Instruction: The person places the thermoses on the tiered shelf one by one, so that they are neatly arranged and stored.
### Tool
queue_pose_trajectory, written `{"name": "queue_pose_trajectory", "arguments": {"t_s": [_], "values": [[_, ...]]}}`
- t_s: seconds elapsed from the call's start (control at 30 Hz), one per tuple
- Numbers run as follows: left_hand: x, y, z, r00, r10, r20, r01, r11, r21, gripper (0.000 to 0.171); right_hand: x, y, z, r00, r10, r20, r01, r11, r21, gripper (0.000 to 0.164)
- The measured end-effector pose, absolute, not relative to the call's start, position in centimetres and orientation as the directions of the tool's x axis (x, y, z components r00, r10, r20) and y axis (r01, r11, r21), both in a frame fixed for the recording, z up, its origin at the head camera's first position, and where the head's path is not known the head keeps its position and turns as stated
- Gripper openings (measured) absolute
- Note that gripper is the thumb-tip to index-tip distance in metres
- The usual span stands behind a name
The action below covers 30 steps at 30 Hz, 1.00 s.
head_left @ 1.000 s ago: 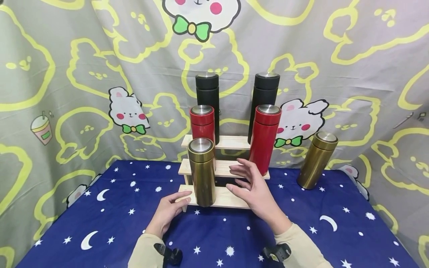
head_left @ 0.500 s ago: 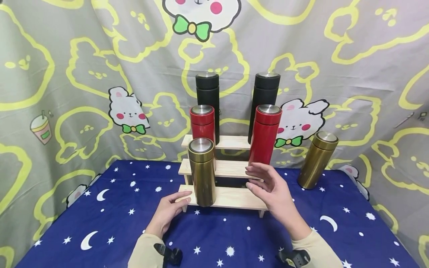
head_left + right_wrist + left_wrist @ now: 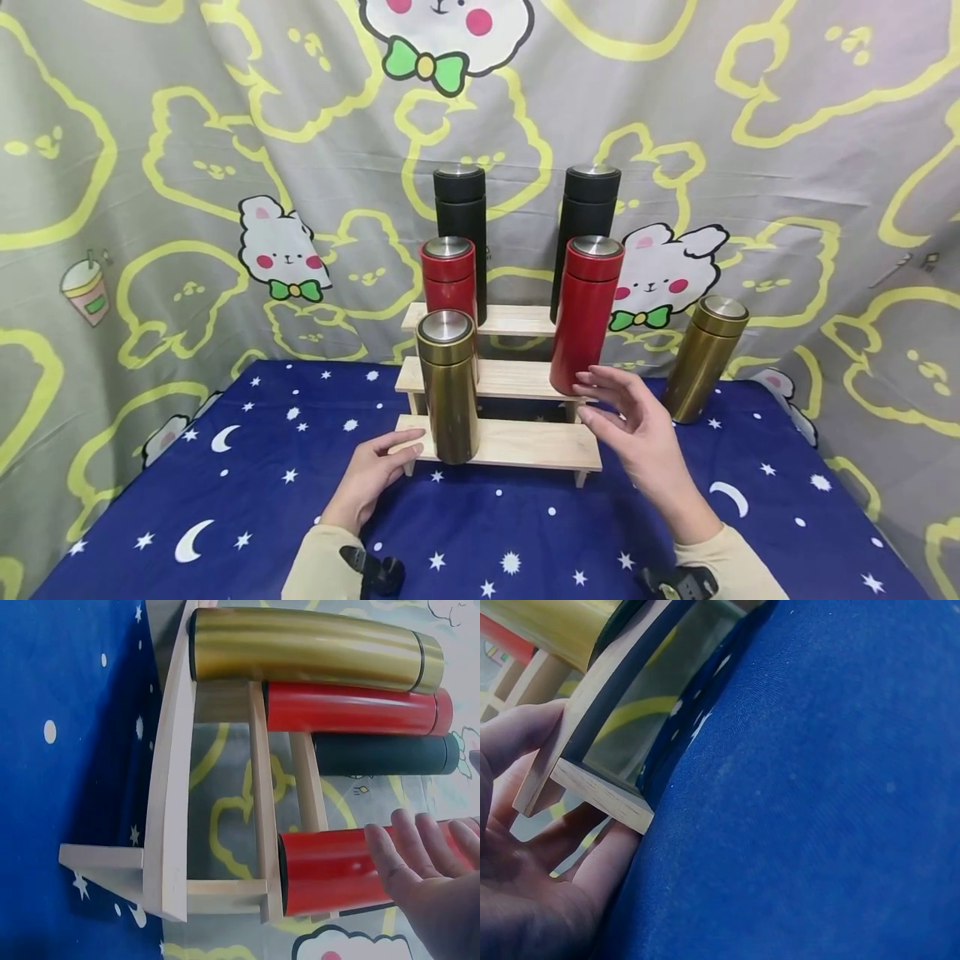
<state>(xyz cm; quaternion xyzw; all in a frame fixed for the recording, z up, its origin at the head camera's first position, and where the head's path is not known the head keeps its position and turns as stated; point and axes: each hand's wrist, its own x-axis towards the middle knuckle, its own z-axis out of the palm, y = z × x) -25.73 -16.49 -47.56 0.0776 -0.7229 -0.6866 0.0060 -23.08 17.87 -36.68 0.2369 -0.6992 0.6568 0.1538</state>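
A three-step wooden stand carries thermos bottles in pairs or singly. My left hand grips its bottom step at the left end; in the left wrist view the thumb lies on the board and the fingers reach around the leg. A gold thermos stands upright on that step, just right of this hand. My right hand, fingers spread and slightly bent, holds nothing. It is beside the base of the right red thermos on the middle step, with its fingertips overlapping the bottle's lower edge in the head view.
Another red thermos is on the middle step at left. Two black thermoses, one left and one right, occupy the top step. A second gold thermos stands on the blue cloth at right. A patterned curtain hangs behind.
My right hand has moved rightward, from over the stand's bottom step to its right end. My left hand keeps its place on the stand, and the bottles stay put.
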Motion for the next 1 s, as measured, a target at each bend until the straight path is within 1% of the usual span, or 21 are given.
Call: {"name": "queue_pose_trajectory", "arguments": {"t_s": [0.23,0.53,0.7,1.0], "values": [[-25.2,-16.6,-47.6,-0.984,-0.126,-0.126,-0.131,0.034,0.991,0.033,-22.9,19.3,-37.2,-0.851,-0.137,0.506,-0.518,0.067,-0.853,0.049],[-25.6,-16.4,-47.6,-0.986,-0.124,-0.109,-0.115,0.045,0.992,0.033,-22.8,21.4,-37.2,-0.869,-0.122,0.479,-0.49,0.094,-0.866,0.045],[-25.9,-16.5,-47.5,-0.988,-0.121,-0.101,-0.104,0.019,0.994,0.032,-22.8,22.3,-37.1,-0.863,-0.118,0.49,-0.503,0.141,-0.852,0.045],[-26.0,-16.5,-47.5,-0.987,-0.116,-0.107,-0.11,0.022,0.994,0.034,-22.7,24.4,-37.9,-0.86,-0.088,0.503,-0.51,0.16,-0.845,0.045]]}}
